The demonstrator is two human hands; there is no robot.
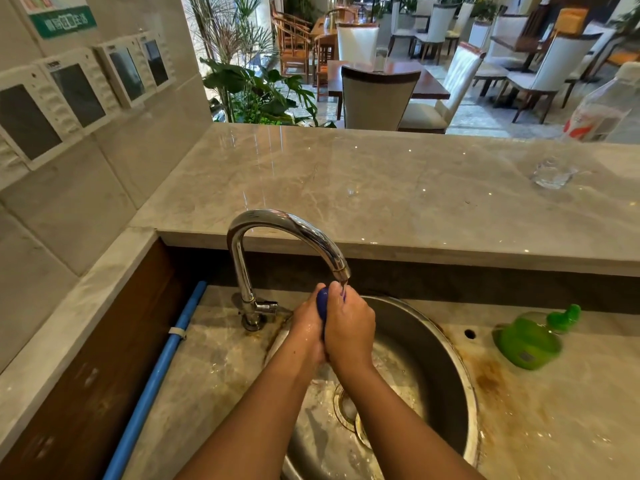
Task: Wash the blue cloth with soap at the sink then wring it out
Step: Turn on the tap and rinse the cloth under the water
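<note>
The blue cloth (322,301) is bunched into a small wad between my two hands, and only a sliver of it shows. My left hand (307,327) and my right hand (349,323) are pressed together around it, fingers curled, just under the spout of the chrome faucet (277,225). Both hands look wet and are held over the left part of the round steel sink (443,368). A thin stream seems to fall from the spout onto the cloth. A green soap bottle (530,337) lies on its side on the counter to the right of the sink.
A raised marble ledge (381,188) runs behind the sink, with a clear glass (552,173) and a plastic bottle (602,109) at its far right. A blue pipe (162,368) runs along the left. The tiled wall at left carries several control panels.
</note>
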